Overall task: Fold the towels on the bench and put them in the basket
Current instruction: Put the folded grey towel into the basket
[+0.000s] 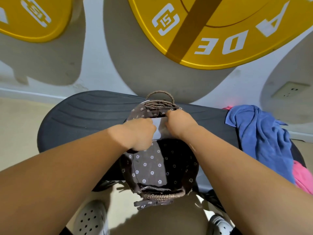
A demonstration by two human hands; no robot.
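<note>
Both grips, left hand (pixel 140 133) and right hand (pixel 179 123), pinch a folded white towel (pixel 157 127) inside the basket (pixel 162 197). The blue towel (pixel 260 133) lies right of the grips on the desk (pixel 93 116), nearer the right hand.

woven wicker basket (pixel 162 197), matt ribbed bench (pixel 94 114)

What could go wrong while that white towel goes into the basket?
The basket sits close to the front edge of the bench; if the left hand and right hand push the white towel down, it might tip. The blue towel and pink towel drape over its right end and may slide off.
</note>
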